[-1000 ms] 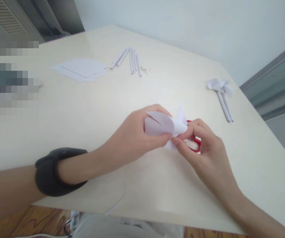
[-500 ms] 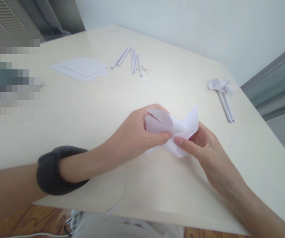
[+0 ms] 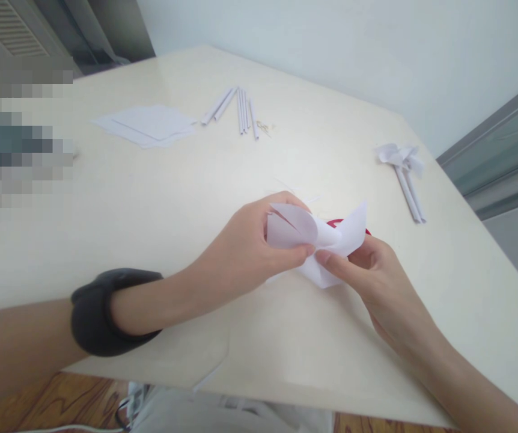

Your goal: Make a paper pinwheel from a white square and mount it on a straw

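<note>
A white paper pinwheel (image 3: pixel 292 225) with curled blades is held between both hands above the table. My left hand (image 3: pixel 259 240), with a black band (image 3: pixel 101 313) on its wrist, grips the left side, thumb pressed near the pinwheel's middle. My right hand (image 3: pixel 367 264) pinches the paper from the right, its thumb close to the left thumb. The fingers behind the paper are mostly hidden. Just beyond the pinwheel, a red object (image 3: pixel 368 231) with a curved edge shows partly; the paper and right hand cover the rest of it.
Several rolled paper sticks (image 3: pixel 225 105) lie at the back beside small gold-coloured bits (image 3: pixel 263 126). Overlapping paper sheets (image 3: pixel 151 126) lie at the back left. Paper pinwheels on sticks (image 3: pixel 405 174) rest at the right. A thin paper strip (image 3: pixel 211 376) lies at the front edge.
Both hands and the paper pinwheel have shifted very slightly right and down. The red object behind the paper has come into sight.
</note>
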Demonstrator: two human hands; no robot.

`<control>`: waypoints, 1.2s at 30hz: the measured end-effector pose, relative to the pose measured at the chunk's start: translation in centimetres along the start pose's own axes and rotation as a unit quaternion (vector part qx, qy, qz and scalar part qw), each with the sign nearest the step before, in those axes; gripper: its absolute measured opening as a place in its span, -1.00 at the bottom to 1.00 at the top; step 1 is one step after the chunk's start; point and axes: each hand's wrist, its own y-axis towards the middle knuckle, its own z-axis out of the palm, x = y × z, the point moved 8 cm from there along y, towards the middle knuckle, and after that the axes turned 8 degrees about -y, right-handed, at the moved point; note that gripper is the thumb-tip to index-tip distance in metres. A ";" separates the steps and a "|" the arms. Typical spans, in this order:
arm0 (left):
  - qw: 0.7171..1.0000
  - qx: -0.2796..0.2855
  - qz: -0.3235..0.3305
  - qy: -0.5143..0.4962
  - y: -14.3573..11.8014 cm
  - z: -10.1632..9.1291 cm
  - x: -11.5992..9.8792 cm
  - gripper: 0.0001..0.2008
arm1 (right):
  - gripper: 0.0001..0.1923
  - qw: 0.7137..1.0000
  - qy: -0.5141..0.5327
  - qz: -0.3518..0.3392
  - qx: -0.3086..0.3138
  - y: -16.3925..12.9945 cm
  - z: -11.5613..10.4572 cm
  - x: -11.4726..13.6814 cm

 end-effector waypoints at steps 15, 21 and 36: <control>0.990 0.041 -0.017 -0.135 0.1 0.9 0.1 -0.83 | -0.88 0.999 0.022 0.011 -0.022 0.4 -1.0 -1.1; 0.990 -0.058 0.018 -0.129 0.4 -1.2 -0.3 -0.90 | -0.84 0.999 0.030 0.016 -0.031 0.4 -1.4 -1.0; 0.964 -0.058 0.232 0.112 -1.2 -1.0 -4.5 -0.91 | -0.85 0.997 0.072 0.017 0.011 0.0 -0.6 -0.5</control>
